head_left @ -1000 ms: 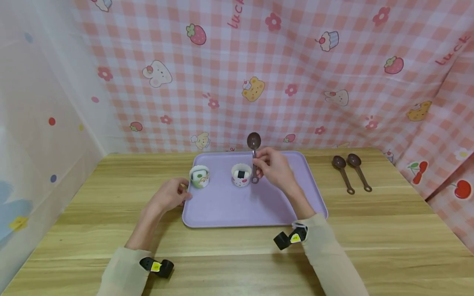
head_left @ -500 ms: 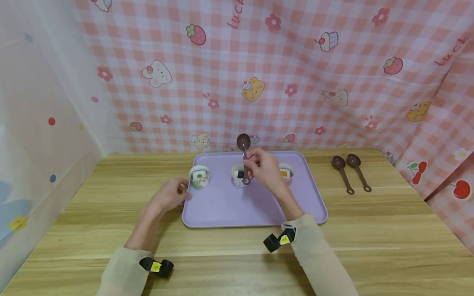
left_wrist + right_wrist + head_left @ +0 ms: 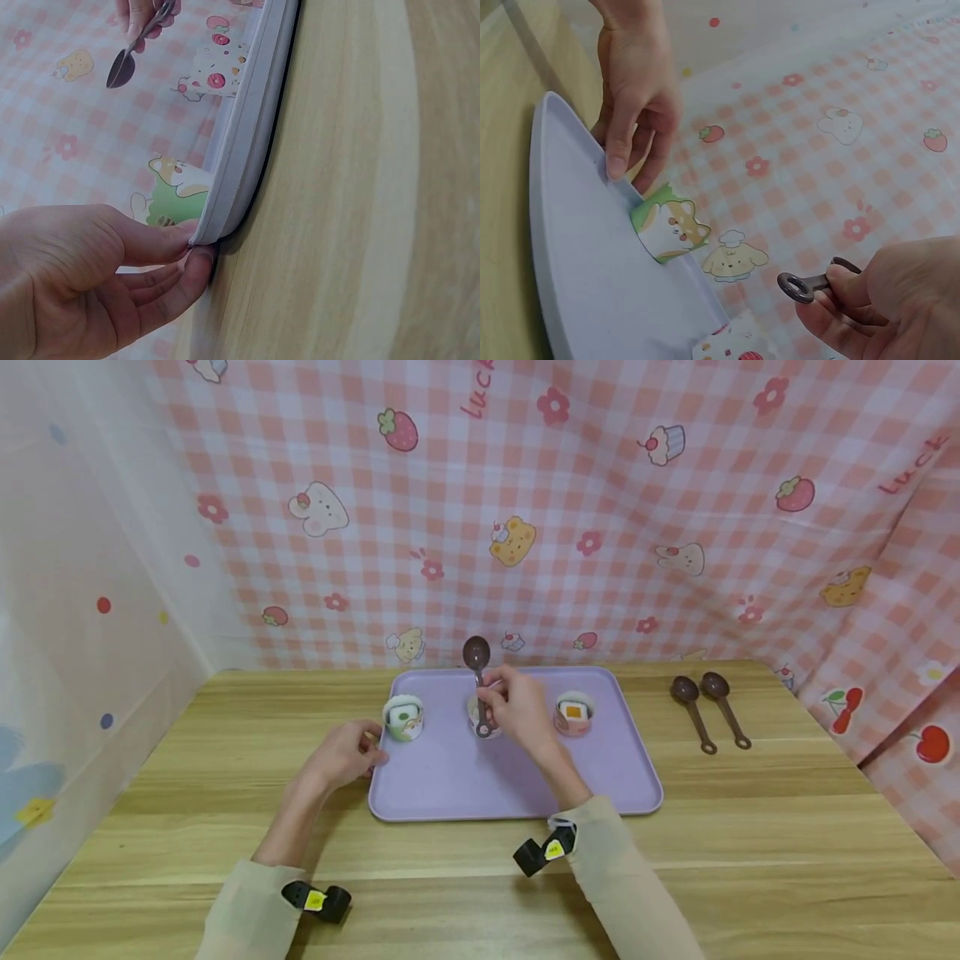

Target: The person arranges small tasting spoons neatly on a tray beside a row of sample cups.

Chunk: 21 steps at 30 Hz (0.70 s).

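Observation:
A lilac tray [image 3: 450, 806] lies on the wooden table. My left hand [image 3: 367, 753] pinches its left rim, thumb on top and fingers underneath [image 3: 191, 259]. My right hand [image 3: 498, 703] grips a brown spoon [image 3: 477, 672] by its handle, bowl up, over the tray's back half. The handle's ring [image 3: 795, 286] sticks out below my fingers. A green and white paper cup [image 3: 404, 717] stands at the tray's back left. A middle cup [image 3: 472, 708] is mostly hidden behind my right hand. A third cup [image 3: 574, 714] with an orange piece inside stands to the right.
Two more brown spoons [image 3: 693, 712] [image 3: 726, 708] lie side by side on the table, right of the tray. A pink checked cloth [image 3: 570, 510] hangs as a backdrop close behind the table and along its right side.
My right hand has carried the spoon leftward across the tray, uncovering the right cup and now covering the middle cup. My left hand has kept its hold on the rim.

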Each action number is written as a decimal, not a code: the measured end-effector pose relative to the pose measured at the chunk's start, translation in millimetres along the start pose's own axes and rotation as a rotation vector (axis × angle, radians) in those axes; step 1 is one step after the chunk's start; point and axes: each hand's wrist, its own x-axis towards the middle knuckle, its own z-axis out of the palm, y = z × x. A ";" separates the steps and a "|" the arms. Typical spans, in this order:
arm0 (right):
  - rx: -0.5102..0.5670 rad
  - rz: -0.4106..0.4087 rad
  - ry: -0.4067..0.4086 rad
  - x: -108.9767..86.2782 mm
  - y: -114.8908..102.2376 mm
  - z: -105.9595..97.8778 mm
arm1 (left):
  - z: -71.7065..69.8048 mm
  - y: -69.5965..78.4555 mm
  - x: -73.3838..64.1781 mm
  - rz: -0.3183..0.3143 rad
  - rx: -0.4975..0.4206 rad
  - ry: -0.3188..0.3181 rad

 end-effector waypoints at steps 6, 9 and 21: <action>-0.021 0.004 -0.001 0.2 0.3 8.1 | -0.1 -0.2 -0.7 -0.003 -0.001 -0.005; -0.043 0.006 -0.007 0.6 1.1 11.4 | -0.3 -0.3 -0.6 -0.003 0.006 -0.003; -0.015 0.025 -0.028 1.3 -1.2 26.2 | 0.1 -0.2 -0.6 -0.007 -0.001 -0.003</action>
